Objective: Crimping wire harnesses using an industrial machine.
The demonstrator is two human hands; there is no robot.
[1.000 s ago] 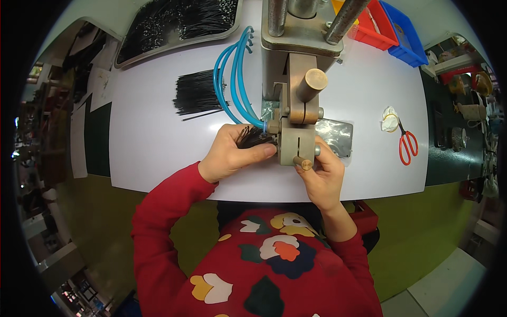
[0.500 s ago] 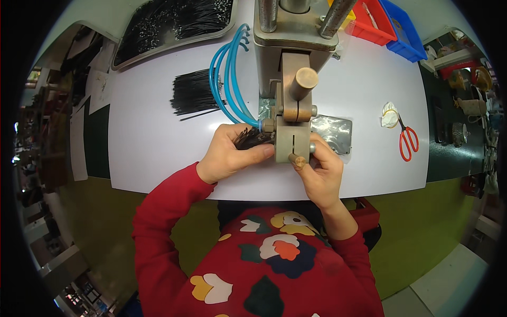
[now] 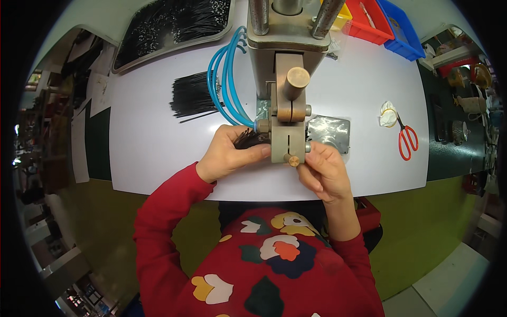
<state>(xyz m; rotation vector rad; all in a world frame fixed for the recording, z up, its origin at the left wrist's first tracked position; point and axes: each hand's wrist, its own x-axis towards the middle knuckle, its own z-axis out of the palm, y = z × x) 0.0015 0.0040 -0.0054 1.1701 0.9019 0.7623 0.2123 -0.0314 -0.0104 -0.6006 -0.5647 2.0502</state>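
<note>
A bench press (image 3: 288, 142) of grey metal with brass-coloured knobs stands in front of me. At its left side my left hand (image 3: 228, 154) is closed around a bunch of thin black wires (image 3: 250, 139), with the thumb lying along their lower side. My right hand (image 3: 326, 168) is at the right of the press head, its fingers curled and its thumb low. The press partly hides those fingertips, so what they hold, if anything, does not show. Behind that hand lies a clear bag (image 3: 331, 134) with something dark and flat in it.
Blue air hoses (image 3: 228, 79) loop left of the press, over a pile of black wires (image 3: 191, 95). A metal tray (image 3: 174, 45) of more wires sits far left. Red (image 3: 368, 24) and blue bins (image 3: 402, 31) stand far right, red-handled scissors (image 3: 406, 138) near the right edge.
My right hand has shifted slightly right, and its fingers have turned and spread somewhat from the press head. The left hand keeps its hold on the wires. The whole view has shifted slightly.
</note>
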